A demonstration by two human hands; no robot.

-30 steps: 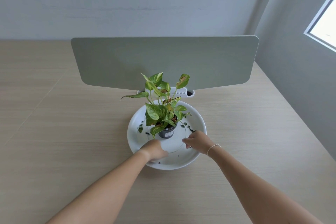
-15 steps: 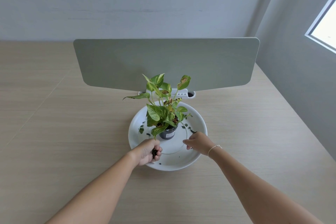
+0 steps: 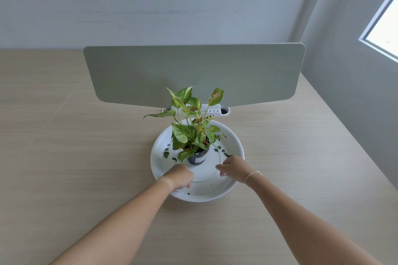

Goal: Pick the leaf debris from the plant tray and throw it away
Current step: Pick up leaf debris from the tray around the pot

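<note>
A: Leaf debris (image 3: pixel 166 154) lies as dark green scraps on the white plant tray (image 3: pixel 158 170), left and right of the potted pothos (image 3: pixel 191 135). What's changed?

B: Half a second ago the left hand (image 3: pixel 179 176) was lifted at the near rim with dark bits in its curled fingers. Now it's back down on the tray floor, knuckles up, fingers tucked under. I can't tell what it holds.

A: And the right hand (image 3: pixel 233 168)?

B: Barely moved. Fingers curled down onto the tray beside scraps on the right (image 3: pixel 226 154), a dark bit at its fingertips, seemingly pinched.

A: So?

B: Gathering continues, I'd judge; nothing's thrown away yet. Small specks (image 3: pixel 211 184) remain near the front, all on the table (image 3: pixel 86 157).
</note>
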